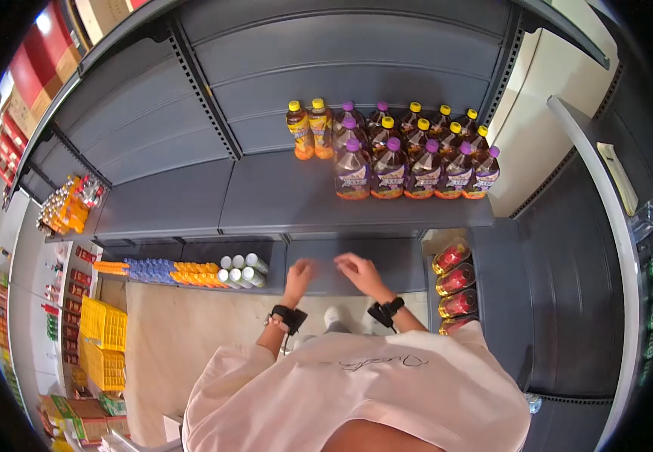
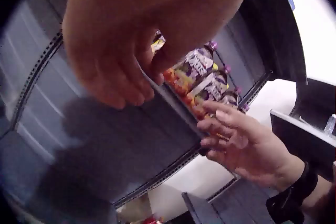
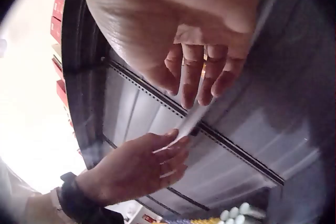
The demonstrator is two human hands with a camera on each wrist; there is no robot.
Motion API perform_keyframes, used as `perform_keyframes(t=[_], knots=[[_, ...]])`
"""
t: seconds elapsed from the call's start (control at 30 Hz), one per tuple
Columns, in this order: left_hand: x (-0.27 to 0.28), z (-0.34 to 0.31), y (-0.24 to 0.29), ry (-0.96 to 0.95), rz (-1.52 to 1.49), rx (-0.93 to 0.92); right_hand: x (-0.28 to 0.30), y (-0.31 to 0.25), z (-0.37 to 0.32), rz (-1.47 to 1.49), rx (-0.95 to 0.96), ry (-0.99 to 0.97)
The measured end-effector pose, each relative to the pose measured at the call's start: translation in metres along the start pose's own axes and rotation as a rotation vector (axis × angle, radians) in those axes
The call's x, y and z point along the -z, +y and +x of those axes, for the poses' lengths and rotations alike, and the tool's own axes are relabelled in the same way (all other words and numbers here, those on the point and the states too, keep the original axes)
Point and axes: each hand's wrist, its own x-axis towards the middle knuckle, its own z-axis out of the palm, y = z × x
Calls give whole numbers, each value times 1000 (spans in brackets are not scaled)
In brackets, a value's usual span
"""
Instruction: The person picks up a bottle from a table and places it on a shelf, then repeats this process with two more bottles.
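Observation:
Both hands hold nothing and hover in front of the shelf's front edge. In the head view the left hand (image 1: 301,276) is slightly blurred, and the right hand (image 1: 360,273) is a short way to its right. The left wrist view shows the left hand (image 2: 142,40) large at the top with fingers loosely bent, and the right hand (image 2: 252,148) with fingers spread. In the right wrist view the right hand's fingers hang loosely; the left hand (image 3: 139,169) is below. Purple-capped bottles (image 1: 390,175) stand in rows on the shelf, beside two yellow-capped orange bottles (image 1: 300,134).
On the lower shelf are white-topped cans (image 1: 242,273) and rows of orange and blue items (image 1: 153,270). Red-gold packs (image 1: 456,280) stand at the right. Yellow crates (image 1: 104,324) are on the left. A side shelf (image 1: 605,181) rises at far right.

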Motion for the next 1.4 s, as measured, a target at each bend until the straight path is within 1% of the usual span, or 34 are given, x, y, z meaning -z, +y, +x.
perform_keyframes(t=[0.07,0.1,0.13,0.2,0.23,0.3,0.37,0.4,0.43,0.47,0.5,0.57,0.6,0.63,0.67,0.73,0.77,0.83,0.87,0.9,0.97,1.0,1.07,1.1,1.17,1.2,1.23,1.3,1.33,1.4], knots=[[11,48,46,14,117,-121,-2,-26,58,3,80,-3],[15,72,67,-16,78,-181,-5,-31,83,-6,127,0],[17,94,87,-46,36,-235,-6,-32,109,-3,117,4],[18,127,133,-54,108,-238,-12,-26,144,-78,168,-37],[18,145,145,-34,64,-232,-16,-16,153,-77,157,-28],[17,182,160,-30,22,-230,-19,7,173,-210,29,-211],[19,222,168,118,273,-257,-16,15,177,-187,-1,-200],[26,253,154,103,275,-263,-14,19,173,-173,54,-117],[38,292,128,179,349,-323,-13,21,170,-161,111,-36],[45,321,117,255,421,-383,-14,21,169,-155,81,-1],[46,336,121,240,420,-388,-14,22,169,-157,79,15],[45,358,124,299,542,-341,-14,25,165,-170,105,33],[44,368,126,271,544,-356,-15,28,165,-173,95,48],[40,374,123,255,541,-356,-16,31,166,-174,138,61],[37,380,122,216,481,-361,-15,33,167,-176,185,70],[32,391,118,134,321,-379,-13,30,165,-173,181,64],[32,394,116,135,333,-384,-14,27,166,-167,185,50],[40,408,109,236,528,-304,-15,24,167,-175,198,54],[45,417,102,244,570,-290,-15,24,168,-196,197,55],[45,410,113,245,575,-290,-15,23,169,-192,199,55],[33,371,147,243,764,-187,-15,24,166,-136,112,28],[31,358,152,249,766,-181,-16,26,166,-132,112,21],[30,333,156,220,792,-264,-20,35,168,-169,127,21],[30,319,155,234,799,-254,-22,35,168,-160,129,6],[28,290,151,189,841,-320,-21,31,170,-202,231,145],[25,272,150,187,874,-292,-20,36,174,-84,123,61],[20,253,149,189,904,-262,-19,34,176,-81,130,34],[5,207,155,234,844,-283,-16,27,174,47,189,101],[0,187,158,191,842,-185,-19,30,171,176,135,129],[-17,147,162,212,820,-162,-16,29,152,148,158,76]])
